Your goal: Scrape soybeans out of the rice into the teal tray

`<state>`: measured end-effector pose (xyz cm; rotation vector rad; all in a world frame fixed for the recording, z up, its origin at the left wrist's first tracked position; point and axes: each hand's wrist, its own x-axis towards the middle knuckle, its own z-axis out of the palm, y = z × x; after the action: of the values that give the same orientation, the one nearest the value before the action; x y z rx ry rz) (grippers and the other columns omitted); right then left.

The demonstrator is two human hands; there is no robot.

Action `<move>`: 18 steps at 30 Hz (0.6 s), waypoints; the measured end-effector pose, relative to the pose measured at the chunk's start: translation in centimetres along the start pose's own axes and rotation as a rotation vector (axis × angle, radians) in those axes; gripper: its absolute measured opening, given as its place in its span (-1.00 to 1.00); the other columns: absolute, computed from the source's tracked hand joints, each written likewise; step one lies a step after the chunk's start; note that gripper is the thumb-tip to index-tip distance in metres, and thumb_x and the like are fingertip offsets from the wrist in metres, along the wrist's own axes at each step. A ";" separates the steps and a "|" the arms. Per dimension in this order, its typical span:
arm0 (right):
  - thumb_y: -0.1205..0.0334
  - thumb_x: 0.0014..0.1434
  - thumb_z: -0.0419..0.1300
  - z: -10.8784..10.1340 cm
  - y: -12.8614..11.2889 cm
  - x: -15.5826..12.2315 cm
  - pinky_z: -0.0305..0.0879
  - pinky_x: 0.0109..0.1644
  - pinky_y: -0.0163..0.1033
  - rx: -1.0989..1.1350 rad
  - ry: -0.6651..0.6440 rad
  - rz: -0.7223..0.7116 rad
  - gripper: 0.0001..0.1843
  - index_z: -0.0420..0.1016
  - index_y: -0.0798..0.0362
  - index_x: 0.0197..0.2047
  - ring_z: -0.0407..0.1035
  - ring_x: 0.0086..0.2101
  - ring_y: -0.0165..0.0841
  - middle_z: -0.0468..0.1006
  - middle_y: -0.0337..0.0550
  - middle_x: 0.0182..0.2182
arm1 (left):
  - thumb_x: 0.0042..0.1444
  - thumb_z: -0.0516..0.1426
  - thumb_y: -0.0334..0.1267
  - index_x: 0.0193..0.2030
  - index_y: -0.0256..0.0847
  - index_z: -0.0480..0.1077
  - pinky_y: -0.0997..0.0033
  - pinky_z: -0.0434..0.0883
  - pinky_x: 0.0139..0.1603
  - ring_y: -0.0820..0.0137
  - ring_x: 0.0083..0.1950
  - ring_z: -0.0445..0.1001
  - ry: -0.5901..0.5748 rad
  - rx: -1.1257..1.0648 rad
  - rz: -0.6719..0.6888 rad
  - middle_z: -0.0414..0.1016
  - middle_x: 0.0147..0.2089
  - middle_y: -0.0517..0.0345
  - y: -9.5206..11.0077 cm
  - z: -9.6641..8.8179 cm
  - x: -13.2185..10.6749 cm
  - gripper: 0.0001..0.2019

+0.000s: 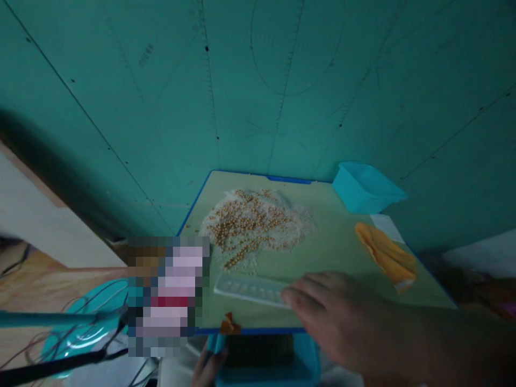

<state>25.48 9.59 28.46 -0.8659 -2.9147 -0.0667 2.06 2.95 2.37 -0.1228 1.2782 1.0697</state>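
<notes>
My right hand [334, 312] is closed round the right end of a long, translucent white ribbed plastic strip [248, 289]. The strip lies low over the pale green board [334, 258], near its front edge. Beyond it spreads a heap of white grains [296, 231], mixed with round tan beans [237, 223]. Below the board's front edge, my left hand [209, 368] grips the left rim of a blue bin [310, 371]. Something dark [260, 350] fills part of that bin.
A light blue tub [363, 188] stands at the board's back right corner. Nearby lies an orange cloth [385, 255]. A brown scrap [230, 323] sits on the front edge. Green wall panels [258, 107] rise behind; a teal stool [84, 328] and cables are at left.
</notes>
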 end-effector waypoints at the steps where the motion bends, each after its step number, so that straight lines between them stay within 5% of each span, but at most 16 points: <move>1: 0.39 0.14 0.04 0.4 -0.6 -0.1 0.17 -0.43 -0.21 0.000 0.016 -0.036 -0.76 0.36 0.17 -0.10 0.34 -0.43 -0.31 0.50 -0.12 -0.38 | -0.85 0.45 -0.13 -0.52 -0.06 0.61 0.06 0.49 -0.36 -0.33 0.04 0.40 -0.006 0.003 0.003 0.68 -0.41 0.03 0.1 0.3 -0.1 -0.50; 6: 0.32 0.21 0.00 1.9 -1.8 1.0 0.18 -0.48 -0.20 -0.028 0.038 -0.141 -0.68 0.32 0.25 0.01 0.35 -0.42 -0.30 0.52 -0.07 -0.35 | -0.90 0.43 -0.17 -0.78 -0.01 0.45 0.12 0.49 -0.24 -0.25 0.02 0.43 -0.037 0.034 -0.020 0.60 -0.57 0.15 0.9 1.2 -0.6 -0.64; 9: 0.33 0.21 -0.01 2.8 -1.7 2.2 0.17 -0.52 -0.20 -0.086 0.018 -0.118 -0.66 0.32 0.26 0.03 0.35 -0.42 -0.29 0.51 -0.03 -0.34 | -0.91 0.43 -0.21 -0.77 -0.06 0.47 0.11 0.48 -0.20 -0.27 -0.01 0.44 -0.055 0.100 -0.079 0.61 -0.57 0.08 1.6 0.9 -0.9 -0.64; 14: 0.38 0.18 0.04 3.8 0.1 3.8 0.15 -0.57 -0.22 -0.144 0.066 -0.006 -0.73 0.36 0.22 -0.04 0.37 -0.42 -0.29 0.50 -0.05 -0.36 | -0.79 0.43 -0.14 -0.72 -0.03 0.46 0.02 0.45 -0.13 -0.24 -0.07 0.49 -0.048 0.034 0.007 0.57 -0.61 0.15 1.4 0.1 -1.0 -0.65; 18: 0.43 0.16 0.03 3.8 2.1 4.1 0.18 -0.51 -0.21 -0.193 0.076 0.051 -0.73 0.36 0.19 -0.06 0.38 -0.39 -0.29 0.50 -0.06 -0.33 | -0.78 0.42 -0.19 -0.73 -0.02 0.41 -0.06 0.41 -0.05 -0.32 0.10 0.35 -0.047 0.063 -0.019 0.59 -0.60 0.11 0.5 -0.6 -0.5 -0.66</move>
<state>22.86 13.88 25.13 -0.9416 -2.8483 -0.3734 1.34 2.55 2.77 -0.0619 1.2651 1.0091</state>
